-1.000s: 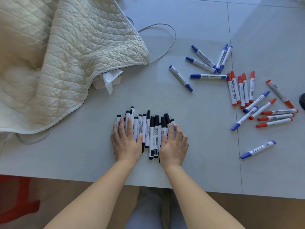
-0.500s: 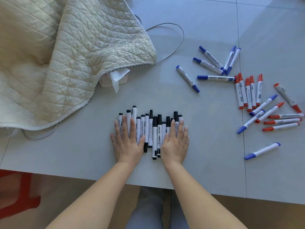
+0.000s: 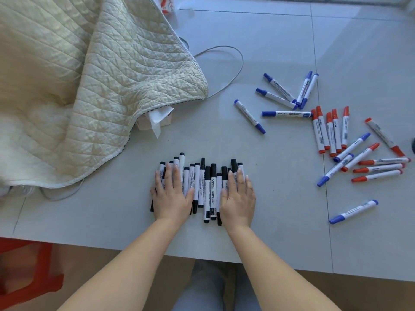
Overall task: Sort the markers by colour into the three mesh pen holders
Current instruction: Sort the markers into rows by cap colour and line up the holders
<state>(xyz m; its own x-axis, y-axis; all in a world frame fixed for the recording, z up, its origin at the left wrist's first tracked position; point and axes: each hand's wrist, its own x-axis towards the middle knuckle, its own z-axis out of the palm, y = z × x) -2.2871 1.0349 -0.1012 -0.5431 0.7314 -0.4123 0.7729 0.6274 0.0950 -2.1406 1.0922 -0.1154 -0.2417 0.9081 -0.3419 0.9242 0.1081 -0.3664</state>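
— While both hands lie flat on the black markers point(image 3: 207, 189), what is the step?
— Gathering them, I judge. Left hand point(image 3: 171, 197) covers the row's nine o'clock end, right hand point(image 3: 238, 199) its three o'clock end; fingers point(image 3: 231, 179) loosely spread, palms down, pinching nothing.
— How to do it well?
— Press the hands toward each other so the row bunches, then square the ends.
— Where are the rest?
— Blue markers point(image 3: 285, 97) lie scattered toward one o'clock; red markers point(image 3: 330, 131) toward two and three o'clock, some blue mixed in. No holders are in view.
— Room?
— Surface point(image 3: 280, 41) edge runs close at six o'clock, so markers could roll off. Quilt point(image 3: 89, 86) crowds ten o'clock; twelve o'clock is open.
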